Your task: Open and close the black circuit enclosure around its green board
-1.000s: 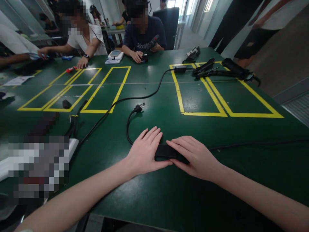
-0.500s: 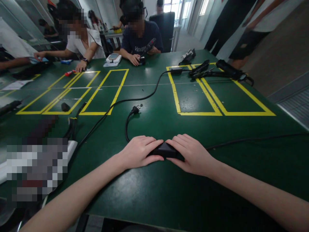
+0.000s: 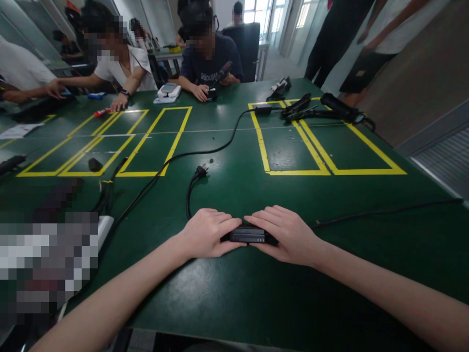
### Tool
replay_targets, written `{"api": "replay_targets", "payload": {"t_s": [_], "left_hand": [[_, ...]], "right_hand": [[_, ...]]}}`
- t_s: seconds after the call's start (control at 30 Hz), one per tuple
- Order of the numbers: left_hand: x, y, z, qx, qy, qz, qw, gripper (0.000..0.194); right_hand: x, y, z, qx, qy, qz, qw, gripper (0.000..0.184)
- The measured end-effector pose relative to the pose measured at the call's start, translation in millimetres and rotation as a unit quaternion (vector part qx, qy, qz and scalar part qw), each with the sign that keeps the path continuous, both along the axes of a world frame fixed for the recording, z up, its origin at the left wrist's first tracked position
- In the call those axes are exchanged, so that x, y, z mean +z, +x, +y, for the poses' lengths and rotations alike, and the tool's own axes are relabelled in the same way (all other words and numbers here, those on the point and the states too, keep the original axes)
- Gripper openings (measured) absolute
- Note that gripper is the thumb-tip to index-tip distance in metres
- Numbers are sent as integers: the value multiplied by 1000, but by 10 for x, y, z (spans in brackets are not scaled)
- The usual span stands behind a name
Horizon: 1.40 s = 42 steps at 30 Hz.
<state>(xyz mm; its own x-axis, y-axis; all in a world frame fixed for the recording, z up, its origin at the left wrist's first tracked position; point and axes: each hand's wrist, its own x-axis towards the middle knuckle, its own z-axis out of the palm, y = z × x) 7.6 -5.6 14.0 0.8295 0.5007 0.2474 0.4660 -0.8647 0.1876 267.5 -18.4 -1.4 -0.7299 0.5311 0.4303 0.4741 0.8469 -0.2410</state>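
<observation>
A black power adapter lies low over the table near its front, gripped at both ends. My left hand is closed round its left end, thumb on the near side and fingers over the top. My right hand holds the right end in the same way. Beyond my left hand, a short black cord curves up to a power plug with bare metal prongs. From behind my right hand a thin black cable runs off to the right. The palms hide the adapter's ends.
The green table bears yellow tape rectangles. Another black cable crosses it to a small black box. Black tools lie at the far right. Across the table a person handles a dark tool; others sit left.
The adapter has been tilted, so its ribbed side now faces me, where its top showed before. Both hands keep their hold. The whole view has shifted slightly.
</observation>
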Motion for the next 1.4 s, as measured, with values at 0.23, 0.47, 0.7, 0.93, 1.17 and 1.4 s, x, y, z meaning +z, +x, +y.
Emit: {"api": "replay_targets", "payload": {"t_s": [0.23, 0.47, 0.7, 0.93, 1.17, 1.4], "left_hand": [[83, 50, -42, 65, -77, 28, 994, 60], [271, 100, -91, 156, -264, 15, 952, 51], [254, 102, -147, 161, -284, -44, 944, 37], [117, 79, -136, 98, -74, -7, 992, 36], [23, 21, -63, 65, 2, -77, 995, 45], [40, 13, -48, 61, -40, -100, 992, 42]], "right_hand": [[-33, 46, -1, 11, 30, -11, 999, 36], [10, 85, -45, 9, 142, -39, 989, 43], [-8, 75, -13, 19, 105, -51, 993, 41], [22, -1, -14, 12, -90, -1, 996, 43], [70, 7, 10, -5, -145, 13, 989, 23], [69, 35, 23, -10, -78, 21, 997, 27]]}}
